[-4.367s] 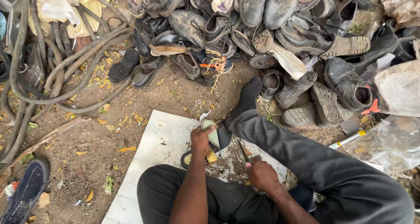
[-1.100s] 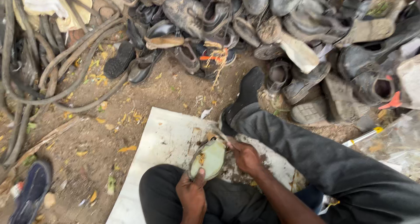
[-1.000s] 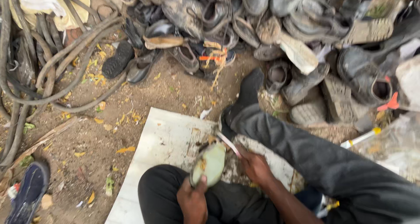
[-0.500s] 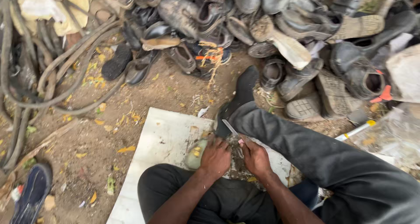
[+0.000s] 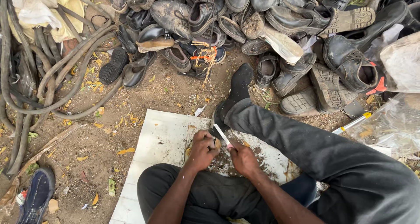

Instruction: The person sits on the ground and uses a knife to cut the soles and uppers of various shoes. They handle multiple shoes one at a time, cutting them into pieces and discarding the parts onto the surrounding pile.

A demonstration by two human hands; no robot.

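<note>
Both hands meet low over the white board between your legs. Your left hand is closed around a small sole piece, mostly hidden under the fingers; your right hand is clenched on a knife, its pale blade angled up and away, touching the piece's edge. Trimming looks under way — dark scraps already lie on the board beside your right hand, yet the piece is still being held to the blade, so I judge the cut unfinished. How much is left I cannot tell.

Your right leg stretches across the board's far corner, its black shoe on the dirt. Beyond lies the shoe heap; hoses curve at far left, a blue shoe near left. Nothing crowds the blade — only your own leg is near.
</note>
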